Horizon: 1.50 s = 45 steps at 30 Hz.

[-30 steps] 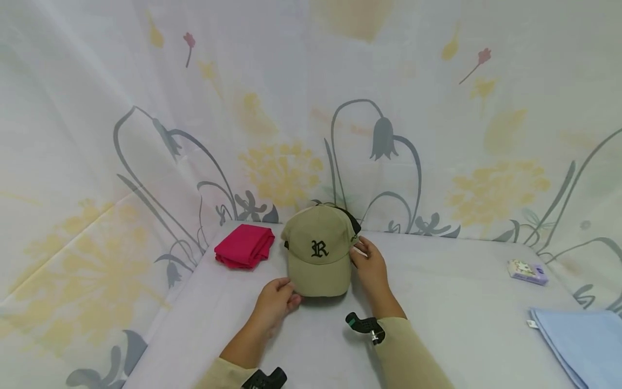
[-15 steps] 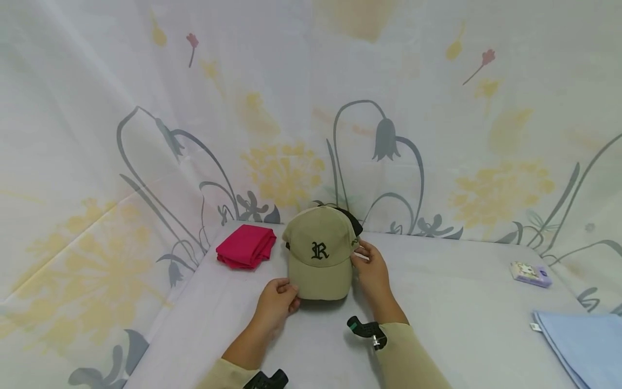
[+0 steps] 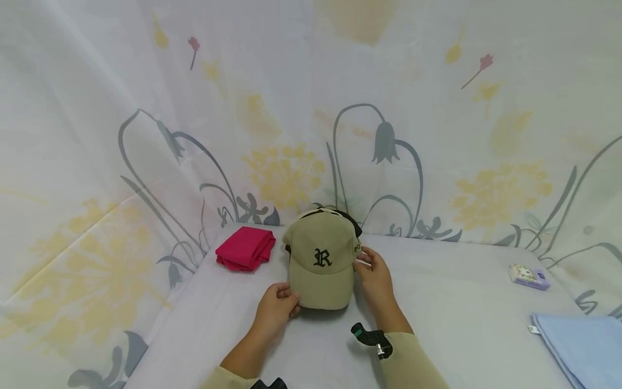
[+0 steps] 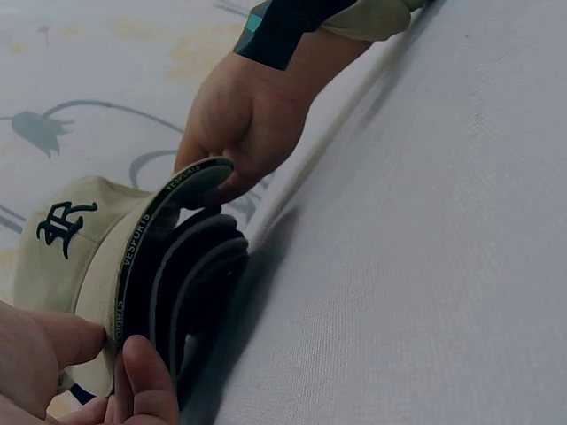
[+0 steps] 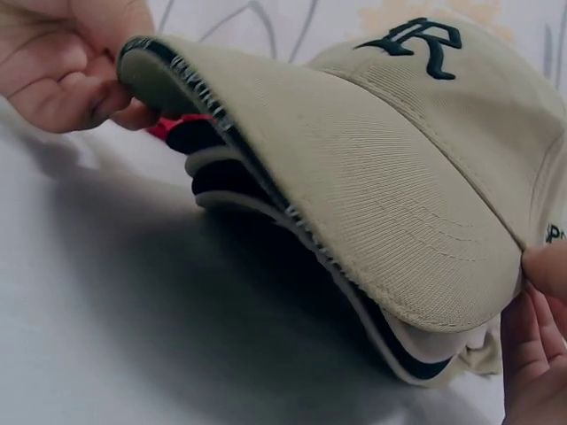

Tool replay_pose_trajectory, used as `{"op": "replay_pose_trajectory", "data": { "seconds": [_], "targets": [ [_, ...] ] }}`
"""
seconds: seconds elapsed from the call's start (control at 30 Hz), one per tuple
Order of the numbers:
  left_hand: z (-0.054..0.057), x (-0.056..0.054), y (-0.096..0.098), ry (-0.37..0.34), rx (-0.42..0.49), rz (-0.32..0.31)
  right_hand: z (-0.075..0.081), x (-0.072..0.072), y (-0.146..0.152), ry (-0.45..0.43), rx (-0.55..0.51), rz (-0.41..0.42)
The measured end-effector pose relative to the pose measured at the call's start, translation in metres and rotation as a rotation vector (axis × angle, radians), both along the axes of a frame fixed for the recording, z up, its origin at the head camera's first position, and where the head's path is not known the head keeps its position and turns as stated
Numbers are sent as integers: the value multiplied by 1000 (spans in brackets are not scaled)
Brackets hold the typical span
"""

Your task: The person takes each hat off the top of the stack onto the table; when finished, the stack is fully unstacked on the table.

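A khaki baseball cap [image 3: 322, 235] with a black letter R tops a stack of caps, its brim facing me. My left hand [image 3: 276, 303] pinches one side of that brim between thumb and fingers. On the opposite side, my right hand [image 3: 375, 274] pinches the brim close to where it joins the crown. Several lower caps [image 4: 202, 270] show as layered dark and light brims under the raised khaki one in the left wrist view. A black cap part [image 3: 358, 227] peeks out behind the crown in the head view; the stack's lower crowns are mostly hidden.
A folded red cloth [image 3: 245, 247] lies left of the caps. Far right on the white-covered table [image 3: 447, 313] are a small purple packet [image 3: 529, 276] and a folded light blue cloth [image 3: 580, 343]. A flower-printed curtain [image 3: 301, 108] hangs behind.
The khaki cap has shifted slightly towards me with both hands keeping hold of its brim. A sliver of the caps beneath now shows behind its crown.
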<state>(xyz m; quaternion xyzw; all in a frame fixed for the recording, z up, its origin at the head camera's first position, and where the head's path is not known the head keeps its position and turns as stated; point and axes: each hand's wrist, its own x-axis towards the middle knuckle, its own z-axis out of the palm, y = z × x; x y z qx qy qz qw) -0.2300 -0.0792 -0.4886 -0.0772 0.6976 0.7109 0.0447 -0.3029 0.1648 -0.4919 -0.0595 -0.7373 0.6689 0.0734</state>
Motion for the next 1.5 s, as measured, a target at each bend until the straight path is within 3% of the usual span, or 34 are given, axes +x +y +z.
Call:
{"op": "replay_pose_trajectory", "data": {
  "seconds": [0.33,0.57,1.0,1.5],
  "targets": [
    [3,10,5,5,-21,-45,-2,17,16,2,-35,28],
    [8,19,10,-1,-19,-77,0,29,25,4,-40,-2],
    [14,31,29,-11,-28,-132,10,53,46,18,-116,-31],
    [16,40,59,-18,-15,-167,15,70,73,43,-262,-48]
  ]
}}
